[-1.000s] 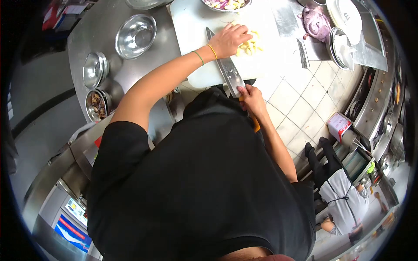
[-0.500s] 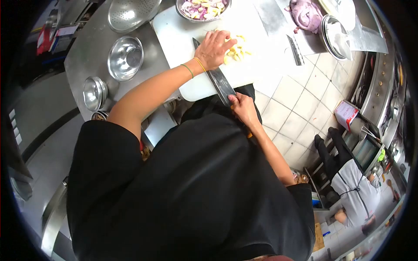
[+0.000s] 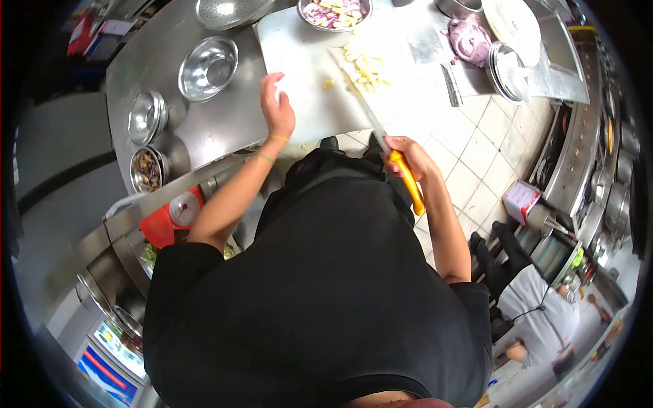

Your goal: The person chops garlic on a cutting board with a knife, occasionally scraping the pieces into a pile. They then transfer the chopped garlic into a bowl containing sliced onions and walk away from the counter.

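Note:
My right hand (image 3: 412,158) is wrapped round the yellow handle of a long kitchen knife (image 3: 366,103). The blade points away from me over the white cutting board (image 3: 306,112), edge-on to my view. Beyond its tip and to its right lie pale yellow slices (image 3: 371,75), perhaps ginger or garlic. One yellow piece (image 3: 328,84) sits apart, left of the blade. My left hand (image 3: 277,109) is raised at the board's left edge, fingers apart, with nothing in it. At the board's far side stands a metal bowl (image 3: 335,29) of purple onion and yellow slices.
A cleaver (image 3: 450,85) and a purple bundle (image 3: 469,41) lie to the right. Steel bowls (image 3: 207,68), a colander (image 3: 231,12) and a bowl of brown bits (image 3: 147,170) stand left. A red scale (image 3: 170,217) is below. Another person (image 3: 537,306) stands at right.
My left hand has moved off the slices and the blade to the board's left edge, opening. My right hand has moved right, and the knife has turned edge-on.

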The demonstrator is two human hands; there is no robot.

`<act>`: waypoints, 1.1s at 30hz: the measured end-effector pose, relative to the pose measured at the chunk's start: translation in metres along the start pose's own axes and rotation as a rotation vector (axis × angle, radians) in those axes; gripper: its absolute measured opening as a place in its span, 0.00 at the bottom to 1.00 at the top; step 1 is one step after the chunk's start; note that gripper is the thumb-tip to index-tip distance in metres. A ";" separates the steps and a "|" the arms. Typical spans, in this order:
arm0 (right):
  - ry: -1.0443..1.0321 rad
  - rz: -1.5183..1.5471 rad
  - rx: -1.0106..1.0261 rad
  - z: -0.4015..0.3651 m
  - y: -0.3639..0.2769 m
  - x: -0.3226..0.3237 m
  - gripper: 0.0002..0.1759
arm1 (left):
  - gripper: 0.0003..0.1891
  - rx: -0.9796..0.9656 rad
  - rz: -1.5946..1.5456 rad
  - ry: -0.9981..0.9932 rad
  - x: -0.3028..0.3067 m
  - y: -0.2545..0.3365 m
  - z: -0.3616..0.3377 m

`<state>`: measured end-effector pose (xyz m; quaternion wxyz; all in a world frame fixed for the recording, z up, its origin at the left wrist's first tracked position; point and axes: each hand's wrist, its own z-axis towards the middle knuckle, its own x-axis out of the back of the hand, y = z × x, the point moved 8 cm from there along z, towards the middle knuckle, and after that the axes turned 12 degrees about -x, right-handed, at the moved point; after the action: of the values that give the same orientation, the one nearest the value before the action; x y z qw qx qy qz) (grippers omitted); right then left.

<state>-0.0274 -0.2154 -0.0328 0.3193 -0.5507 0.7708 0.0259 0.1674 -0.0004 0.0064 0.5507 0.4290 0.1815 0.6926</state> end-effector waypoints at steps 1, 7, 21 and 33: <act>-0.244 0.100 0.020 0.002 0.000 -0.004 0.22 | 0.20 0.024 0.059 -0.050 0.000 -0.002 -0.017; -0.585 0.277 -0.012 -0.013 -0.011 0.023 0.18 | 0.41 0.130 0.114 -0.231 -0.074 0.026 -0.030; -0.673 0.343 -0.229 -0.037 -0.064 0.055 0.16 | 0.37 -0.065 0.363 -0.381 -0.176 0.100 -0.016; 0.413 -0.621 0.295 -0.081 -0.118 0.131 0.11 | 0.34 -0.031 0.461 -0.349 -0.143 0.031 0.026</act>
<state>0.0126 -0.4028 0.0003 0.2258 -0.6993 0.6113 -0.2938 0.1732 -0.1479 -0.0125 0.4081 0.5632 -0.0291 0.7179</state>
